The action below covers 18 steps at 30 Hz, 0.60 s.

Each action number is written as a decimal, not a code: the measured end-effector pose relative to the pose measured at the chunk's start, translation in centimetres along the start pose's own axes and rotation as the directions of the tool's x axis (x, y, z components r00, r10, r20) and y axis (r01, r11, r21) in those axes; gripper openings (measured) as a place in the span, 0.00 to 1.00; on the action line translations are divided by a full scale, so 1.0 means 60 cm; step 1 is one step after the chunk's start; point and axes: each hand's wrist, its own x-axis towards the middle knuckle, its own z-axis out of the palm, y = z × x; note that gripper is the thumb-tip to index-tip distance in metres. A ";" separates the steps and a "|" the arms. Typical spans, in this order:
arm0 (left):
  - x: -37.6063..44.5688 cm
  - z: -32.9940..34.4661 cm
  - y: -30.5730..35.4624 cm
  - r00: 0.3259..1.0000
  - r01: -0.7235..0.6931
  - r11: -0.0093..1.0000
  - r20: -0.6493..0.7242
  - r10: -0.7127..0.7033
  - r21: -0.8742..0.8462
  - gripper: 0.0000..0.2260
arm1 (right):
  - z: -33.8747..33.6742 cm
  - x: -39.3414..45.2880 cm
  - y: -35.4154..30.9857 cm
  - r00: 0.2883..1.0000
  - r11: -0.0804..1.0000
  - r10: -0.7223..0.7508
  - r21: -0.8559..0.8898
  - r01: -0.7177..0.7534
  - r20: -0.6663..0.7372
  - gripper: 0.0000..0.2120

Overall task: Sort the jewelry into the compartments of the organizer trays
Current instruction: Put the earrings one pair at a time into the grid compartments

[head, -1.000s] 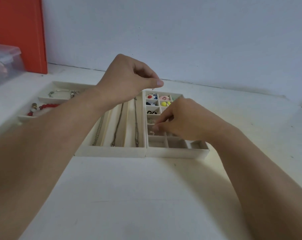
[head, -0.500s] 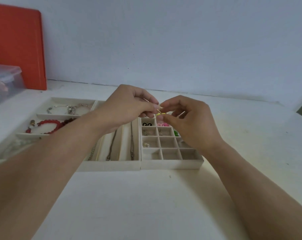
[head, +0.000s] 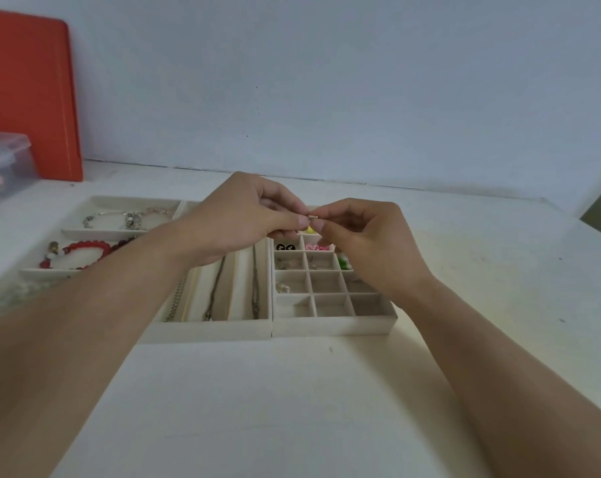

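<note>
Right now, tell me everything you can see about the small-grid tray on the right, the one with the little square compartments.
The grid tray is a cream, fabric-looking box split into small square compartments, three across. It sits flat on the white table, its left wall against the necklace tray. Far compartments hold black-and-white, pink, yellow and green pieces; a few middle ones hold small clear or silvery items. The nearest row looks empty. Both hands hover above its far end, hiding part of it.

A white worktop runs back to a pale blue-grey wall. At the worktop's far left corner an orange board stands upright against the wall. Just in front of it, at the left edge, sits a clear plastic box with a lid, its contents too blurred to tell
</note>
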 end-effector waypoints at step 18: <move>-0.002 -0.001 0.005 0.999 -0.038 0.964 -0.006 0.041 0.262 0.02 | -0.019 0.008 0.000 0.983 0.986 0.157 0.037 -0.161 0.095 0.04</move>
